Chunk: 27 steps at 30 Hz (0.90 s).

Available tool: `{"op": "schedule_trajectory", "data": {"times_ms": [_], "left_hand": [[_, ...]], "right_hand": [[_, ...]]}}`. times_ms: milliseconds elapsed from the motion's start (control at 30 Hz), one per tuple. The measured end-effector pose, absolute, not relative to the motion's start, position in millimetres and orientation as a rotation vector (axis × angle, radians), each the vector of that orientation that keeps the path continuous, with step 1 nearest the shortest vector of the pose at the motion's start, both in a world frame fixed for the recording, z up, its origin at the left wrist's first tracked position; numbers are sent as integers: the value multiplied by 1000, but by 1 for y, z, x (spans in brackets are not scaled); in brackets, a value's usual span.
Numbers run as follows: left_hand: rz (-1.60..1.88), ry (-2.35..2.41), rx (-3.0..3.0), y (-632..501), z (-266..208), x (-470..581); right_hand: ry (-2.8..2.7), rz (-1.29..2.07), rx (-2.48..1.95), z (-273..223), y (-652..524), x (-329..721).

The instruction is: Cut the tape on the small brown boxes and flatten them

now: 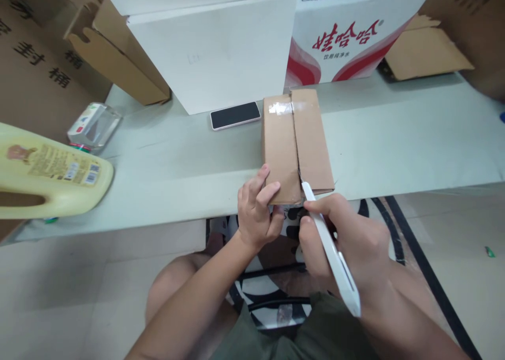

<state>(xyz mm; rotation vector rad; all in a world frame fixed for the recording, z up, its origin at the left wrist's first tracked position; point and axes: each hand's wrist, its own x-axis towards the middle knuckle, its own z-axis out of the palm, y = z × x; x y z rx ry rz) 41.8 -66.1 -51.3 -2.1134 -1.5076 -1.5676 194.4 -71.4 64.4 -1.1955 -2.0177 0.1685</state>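
Note:
A small brown cardboard box (278,144) lies at the near edge of the table, with a seam running lengthwise between its two top flaps and clear tape at the far end. My left hand (258,207) grips its near left corner, fingers on top and thumb against the near side. In my right hand (347,239) is a white utility knife (329,249), closed between thumb and fingers. The knife's tip meets the seam close to the box's near end; how deep the blade sits cannot be seen.
A phone (235,115) lies left of the box, before a large white carton (221,55). A red-and-white carton (351,39) stands behind. Leftward are a yellow jug (59,171), a clear plastic container (94,124) and an open cardboard box (122,55). Another open box (428,52) sits far right.

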Motion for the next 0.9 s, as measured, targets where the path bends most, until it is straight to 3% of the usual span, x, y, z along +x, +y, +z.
{"op": "schedule_trajectory", "data": {"times_ms": [900], "left_hand": [[-1614, -1567, -2108, -66, -50, 42]], "right_hand": [[-2035, 325, -1209, 65, -79, 199]]}}
